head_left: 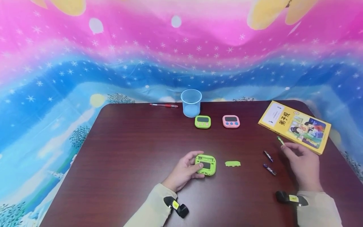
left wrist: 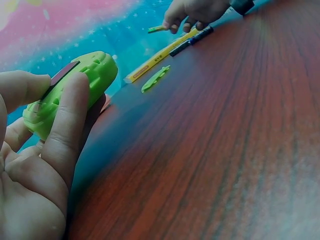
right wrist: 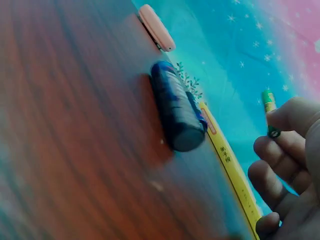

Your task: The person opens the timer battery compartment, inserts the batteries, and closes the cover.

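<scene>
one green battery (head_left: 280, 140), lengthwise toward far left

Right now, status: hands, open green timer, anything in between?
Left hand holds open green timer. Right hand pinches green battery. Green cover and two dark batteries lie between hands.

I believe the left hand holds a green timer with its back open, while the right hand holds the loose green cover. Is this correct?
Not the last part: the right wrist view shows the right hand holding a green battery. The left hand does hold a green timer with its back open.
</scene>
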The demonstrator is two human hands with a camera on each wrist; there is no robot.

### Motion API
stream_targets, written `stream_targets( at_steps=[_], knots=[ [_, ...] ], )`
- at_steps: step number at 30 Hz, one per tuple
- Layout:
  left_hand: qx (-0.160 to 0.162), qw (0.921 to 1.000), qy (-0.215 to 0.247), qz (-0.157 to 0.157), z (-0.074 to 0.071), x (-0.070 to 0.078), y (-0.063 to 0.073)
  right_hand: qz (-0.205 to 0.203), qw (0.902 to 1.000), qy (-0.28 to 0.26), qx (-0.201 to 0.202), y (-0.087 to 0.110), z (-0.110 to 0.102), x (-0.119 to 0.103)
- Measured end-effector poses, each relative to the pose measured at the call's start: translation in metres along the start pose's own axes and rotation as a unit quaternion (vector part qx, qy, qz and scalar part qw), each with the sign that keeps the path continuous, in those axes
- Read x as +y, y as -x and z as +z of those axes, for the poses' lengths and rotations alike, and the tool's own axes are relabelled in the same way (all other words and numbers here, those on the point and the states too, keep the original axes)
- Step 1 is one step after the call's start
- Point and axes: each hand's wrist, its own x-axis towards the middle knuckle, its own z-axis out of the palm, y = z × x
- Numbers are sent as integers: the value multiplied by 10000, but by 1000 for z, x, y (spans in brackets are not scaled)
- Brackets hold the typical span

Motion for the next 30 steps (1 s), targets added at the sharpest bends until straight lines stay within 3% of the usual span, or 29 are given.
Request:
stream_targets(
  at_steps=[8, 16, 26, 30],
  knots=[
    [-42, 10000, 22, 21, -1, -1, -1, -288, 9985, -462, 53, 13, 4, -18],
    [-41, 10000, 32, 20, 0, 0, 0, -749, 9930, -913, 37, 36, 29, -45],
    [-37, 9999, 117, 32, -1, 0, 0, -1110, 9793, -1640, -418, 82, 78, -87],
    [44, 9997, 210, 93, -1, 2, 0, -1115, 9644, -2310, -640, 98, 98, -99]
  ],
)
